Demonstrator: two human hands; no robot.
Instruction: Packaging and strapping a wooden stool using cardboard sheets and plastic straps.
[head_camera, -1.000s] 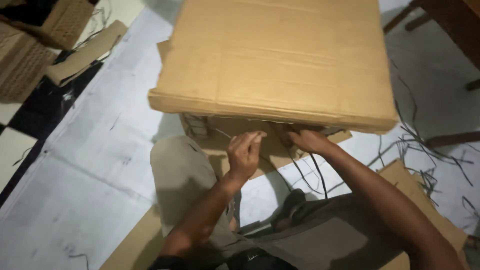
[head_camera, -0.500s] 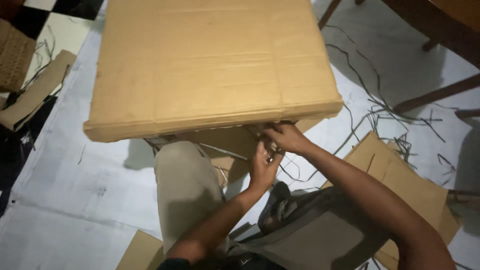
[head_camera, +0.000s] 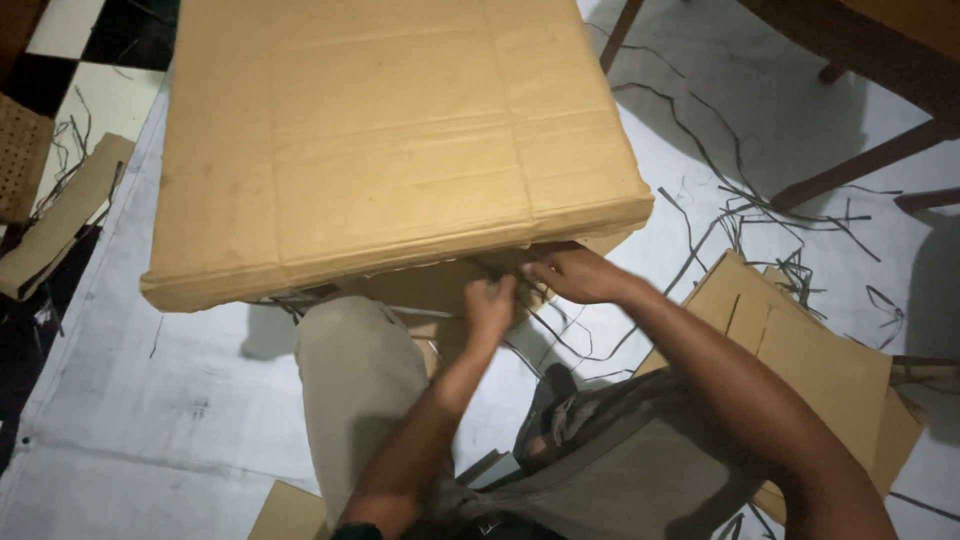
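A large brown cardboard sheet (head_camera: 390, 150) lies tilted over my bent knee (head_camera: 360, 380) and fills the upper middle of the view. A smaller cardboard piece (head_camera: 430, 285) shows under its near edge. My left hand (head_camera: 490, 308) is curled into a fist just below that edge, and a thin pale strip (head_camera: 425, 313) runs to it from the left. My right hand (head_camera: 578, 275) reaches in from the right, fingers stretched towards the left hand. Its fingertips sit at the sheet's near edge, partly hidden. The two hands almost touch.
I sit on a pale floor covering (head_camera: 130, 400). Thin dark strips (head_camera: 740, 210) lie scattered at right. Folded cardboard pieces (head_camera: 800, 350) lie by my right arm, and another piece (head_camera: 60, 225) at the left. Dark wooden furniture legs (head_camera: 860, 165) stand at upper right, and a woven panel (head_camera: 20, 165) at far left.
The view has swung so the cardboard sheet sits further left and nearer. Both hands stay together under its near edge, the left fist now slightly lower.
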